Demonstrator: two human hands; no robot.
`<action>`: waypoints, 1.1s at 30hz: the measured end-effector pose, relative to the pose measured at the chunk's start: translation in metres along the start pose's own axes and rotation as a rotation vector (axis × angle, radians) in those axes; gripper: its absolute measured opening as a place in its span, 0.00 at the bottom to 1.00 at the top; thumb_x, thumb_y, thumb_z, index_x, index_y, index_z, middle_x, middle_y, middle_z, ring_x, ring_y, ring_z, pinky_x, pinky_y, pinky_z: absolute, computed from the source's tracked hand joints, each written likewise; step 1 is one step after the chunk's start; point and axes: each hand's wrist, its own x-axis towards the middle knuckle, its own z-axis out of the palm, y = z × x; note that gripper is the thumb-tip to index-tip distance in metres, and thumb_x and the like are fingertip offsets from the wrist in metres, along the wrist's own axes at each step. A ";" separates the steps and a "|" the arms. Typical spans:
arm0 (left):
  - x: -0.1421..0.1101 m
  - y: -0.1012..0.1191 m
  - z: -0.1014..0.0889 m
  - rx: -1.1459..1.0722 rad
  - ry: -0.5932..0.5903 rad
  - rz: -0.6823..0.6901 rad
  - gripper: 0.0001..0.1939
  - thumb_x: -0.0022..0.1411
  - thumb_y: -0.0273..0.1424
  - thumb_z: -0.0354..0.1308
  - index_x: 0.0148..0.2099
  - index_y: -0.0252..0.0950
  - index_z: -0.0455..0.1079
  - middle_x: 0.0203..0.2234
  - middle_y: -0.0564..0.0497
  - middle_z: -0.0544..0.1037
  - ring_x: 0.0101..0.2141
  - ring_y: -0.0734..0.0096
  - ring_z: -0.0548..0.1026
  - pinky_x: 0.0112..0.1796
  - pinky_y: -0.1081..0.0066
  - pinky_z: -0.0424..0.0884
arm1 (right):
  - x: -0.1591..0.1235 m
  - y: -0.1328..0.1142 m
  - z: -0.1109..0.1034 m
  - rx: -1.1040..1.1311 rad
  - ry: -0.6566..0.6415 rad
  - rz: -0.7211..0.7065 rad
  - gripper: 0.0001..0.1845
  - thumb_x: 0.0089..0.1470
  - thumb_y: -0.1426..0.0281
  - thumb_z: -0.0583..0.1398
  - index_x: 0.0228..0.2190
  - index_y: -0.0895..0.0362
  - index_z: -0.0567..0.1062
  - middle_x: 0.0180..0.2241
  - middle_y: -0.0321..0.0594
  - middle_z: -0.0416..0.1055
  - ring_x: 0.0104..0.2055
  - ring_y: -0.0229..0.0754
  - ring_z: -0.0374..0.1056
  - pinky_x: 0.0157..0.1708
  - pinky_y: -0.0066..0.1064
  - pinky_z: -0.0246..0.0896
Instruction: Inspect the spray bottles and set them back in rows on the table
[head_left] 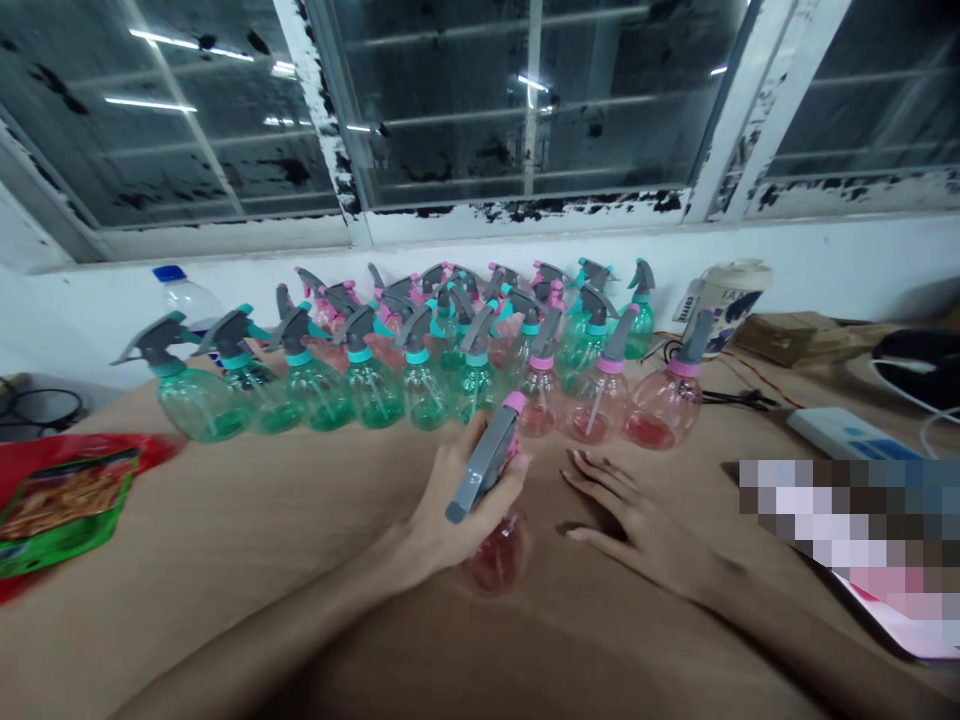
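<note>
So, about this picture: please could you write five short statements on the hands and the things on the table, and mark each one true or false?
1. The left hand holds a spray bottle. True.
2. The right hand also grips a bottle. False: the right hand is open and holds nothing.
3. The leftmost spray bottle is green. True.
4. The cup stands at the left. False: the cup is at the right.
5. A food packet lies at the left. True.

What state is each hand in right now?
Left hand: closed, holding a pink spray bottle near its neck.
Right hand: open, holding nothing, palm toward the tabletop.
</note>
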 end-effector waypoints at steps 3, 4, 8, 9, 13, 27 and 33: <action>0.000 0.001 -0.001 -0.008 0.009 -0.014 0.07 0.60 0.35 0.51 0.31 0.41 0.61 0.21 0.55 0.69 0.23 0.70 0.68 0.29 0.68 0.67 | 0.000 0.000 0.000 0.009 -0.006 -0.005 0.34 0.54 0.52 0.55 0.60 0.48 0.57 0.63 0.41 0.52 0.64 0.51 0.47 0.60 0.54 0.46; 0.000 0.000 -0.001 -0.013 0.010 -0.015 0.07 0.60 0.35 0.51 0.30 0.41 0.61 0.21 0.55 0.68 0.23 0.70 0.68 0.29 0.68 0.67 | 0.000 0.000 -0.001 0.012 -0.011 -0.005 0.34 0.55 0.53 0.55 0.60 0.47 0.57 0.63 0.40 0.52 0.64 0.51 0.47 0.60 0.54 0.46; 0.001 -0.006 0.002 -0.081 0.000 -0.010 0.04 0.59 0.35 0.52 0.34 0.41 0.61 0.21 0.57 0.66 0.22 0.71 0.66 0.28 0.69 0.66 | 0.000 -0.002 -0.003 0.016 -0.022 0.002 0.34 0.55 0.53 0.55 0.60 0.49 0.57 0.63 0.42 0.52 0.64 0.51 0.46 0.60 0.54 0.45; 0.001 -0.008 0.004 -0.099 0.009 -0.008 0.04 0.59 0.35 0.52 0.36 0.41 0.61 0.20 0.57 0.65 0.22 0.71 0.66 0.27 0.70 0.65 | 0.000 -0.003 -0.003 0.018 -0.020 0.009 0.34 0.55 0.52 0.55 0.60 0.49 0.57 0.63 0.43 0.52 0.64 0.51 0.46 0.60 0.54 0.46; 0.000 -0.012 0.007 -0.097 0.027 -0.003 0.08 0.57 0.34 0.52 0.41 0.42 0.60 0.21 0.58 0.65 0.22 0.70 0.67 0.27 0.69 0.65 | -0.001 -0.005 -0.005 0.046 0.012 0.038 0.37 0.54 0.53 0.56 0.61 0.49 0.54 0.63 0.43 0.51 0.64 0.52 0.47 0.59 0.54 0.49; -0.002 -0.010 0.006 -0.078 0.028 -0.006 0.07 0.59 0.33 0.52 0.41 0.40 0.61 0.27 0.53 0.73 0.31 0.66 0.75 0.34 0.67 0.69 | -0.005 -0.002 -0.004 -0.016 -0.026 0.052 0.31 0.56 0.52 0.54 0.57 0.52 0.63 0.63 0.44 0.52 0.64 0.51 0.46 0.60 0.50 0.47; -0.003 0.003 0.002 -0.015 0.022 -0.053 0.06 0.60 0.34 0.52 0.33 0.38 0.62 0.21 0.55 0.68 0.24 0.70 0.69 0.27 0.70 0.66 | -0.005 -0.001 -0.003 -0.038 -0.035 0.062 0.32 0.55 0.50 0.53 0.56 0.55 0.65 0.62 0.47 0.53 0.64 0.51 0.47 0.60 0.49 0.47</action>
